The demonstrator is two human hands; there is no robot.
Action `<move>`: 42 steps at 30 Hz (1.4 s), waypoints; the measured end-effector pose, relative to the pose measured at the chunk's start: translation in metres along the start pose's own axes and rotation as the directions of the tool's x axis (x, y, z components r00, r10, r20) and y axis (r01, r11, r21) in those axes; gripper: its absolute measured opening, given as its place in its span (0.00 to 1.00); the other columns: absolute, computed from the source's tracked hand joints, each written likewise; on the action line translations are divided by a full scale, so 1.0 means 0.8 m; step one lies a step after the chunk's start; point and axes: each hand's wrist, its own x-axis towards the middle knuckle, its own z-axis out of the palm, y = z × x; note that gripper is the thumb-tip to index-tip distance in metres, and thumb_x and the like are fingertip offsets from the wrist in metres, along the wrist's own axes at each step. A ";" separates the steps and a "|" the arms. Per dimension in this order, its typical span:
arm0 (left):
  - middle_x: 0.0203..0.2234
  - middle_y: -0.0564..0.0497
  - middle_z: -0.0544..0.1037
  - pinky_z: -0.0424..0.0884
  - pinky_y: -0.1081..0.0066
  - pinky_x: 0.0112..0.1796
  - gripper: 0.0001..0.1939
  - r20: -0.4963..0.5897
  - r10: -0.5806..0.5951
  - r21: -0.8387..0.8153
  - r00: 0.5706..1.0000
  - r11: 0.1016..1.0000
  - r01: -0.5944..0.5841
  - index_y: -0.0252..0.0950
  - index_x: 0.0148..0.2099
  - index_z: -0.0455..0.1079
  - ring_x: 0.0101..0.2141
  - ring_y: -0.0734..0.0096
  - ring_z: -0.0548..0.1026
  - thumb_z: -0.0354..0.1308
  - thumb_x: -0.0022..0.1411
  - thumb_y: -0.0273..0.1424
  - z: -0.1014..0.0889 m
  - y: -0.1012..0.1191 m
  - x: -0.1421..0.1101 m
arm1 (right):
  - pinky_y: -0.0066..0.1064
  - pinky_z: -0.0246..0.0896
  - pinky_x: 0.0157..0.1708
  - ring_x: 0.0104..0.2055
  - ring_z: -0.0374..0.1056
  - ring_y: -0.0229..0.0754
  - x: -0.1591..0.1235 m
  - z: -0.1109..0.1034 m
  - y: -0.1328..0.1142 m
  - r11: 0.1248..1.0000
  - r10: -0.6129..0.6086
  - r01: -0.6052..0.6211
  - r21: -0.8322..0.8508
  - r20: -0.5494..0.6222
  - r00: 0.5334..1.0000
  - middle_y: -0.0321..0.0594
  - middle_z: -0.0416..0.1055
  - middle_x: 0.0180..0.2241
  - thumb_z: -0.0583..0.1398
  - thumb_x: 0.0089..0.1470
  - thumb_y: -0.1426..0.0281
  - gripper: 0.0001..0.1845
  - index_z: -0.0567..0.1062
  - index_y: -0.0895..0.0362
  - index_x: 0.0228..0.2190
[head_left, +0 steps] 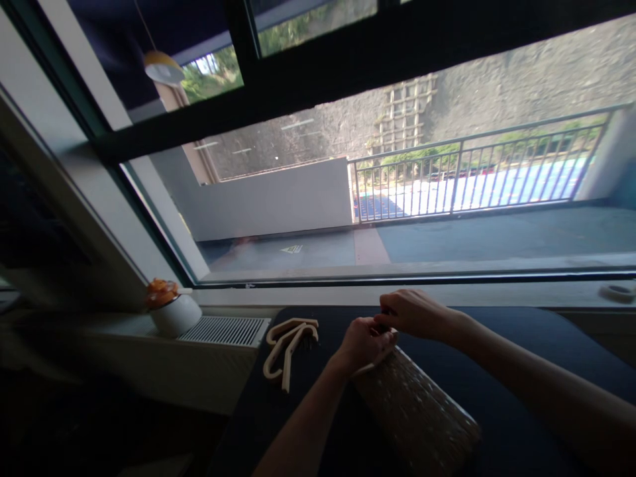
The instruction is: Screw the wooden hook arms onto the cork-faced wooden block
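Observation:
My left hand (365, 341) and my right hand (415, 311) meet at the far end of a folded, speckled brownish garment (422, 411) lying on a dark table (521, 331). Both hands have their fingers closed around a pale wooden hanger piece (372, 364) at the garment's top edge. Exactly how the hanger sits in the cloth is hidden by the fingers. Two or three more pale wooden hangers (288, 344) lie stacked on the table to the left of my left hand.
A white pot with orange flowers (171, 308) stands on the windowsill beside a slatted vent (226, 329). A large window (397, 199) faces a balcony with a railing. A small round object (616, 291) rests on the sill at far right.

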 end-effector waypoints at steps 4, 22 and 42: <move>0.27 0.51 0.77 0.64 0.76 0.29 0.14 0.003 0.036 0.033 0.999 0.999 -0.036 0.32 0.40 0.76 0.27 0.74 0.70 0.57 0.54 0.34 -0.002 -0.001 0.000 | 0.27 0.52 0.28 0.31 0.69 0.40 -0.002 -0.006 0.004 0.992 -0.106 0.104 0.078 0.022 0.994 0.39 0.76 0.29 0.55 0.53 0.67 0.11 0.77 0.54 0.32; 0.30 0.49 0.78 0.66 0.77 0.31 0.12 0.002 0.003 -0.009 1.000 1.000 -0.003 0.32 0.41 0.74 0.29 0.73 0.72 0.58 0.54 0.31 0.002 0.004 0.000 | 0.26 0.52 0.27 0.30 0.68 0.38 0.006 -0.008 0.009 0.994 -0.068 0.063 0.094 0.051 0.996 0.38 0.76 0.27 0.56 0.49 0.70 0.10 0.78 0.55 0.30; 0.29 0.49 0.77 0.64 0.76 0.29 0.12 0.030 0.011 -0.021 0.999 1.000 -0.011 0.31 0.40 0.74 0.28 0.73 0.71 0.55 0.55 0.31 0.000 0.002 0.000 | 0.29 0.51 0.27 0.30 0.69 0.42 0.002 -0.002 -0.006 1.000 0.016 -0.016 0.012 0.018 1.000 0.44 0.75 0.27 0.54 0.53 0.66 0.13 0.77 0.58 0.30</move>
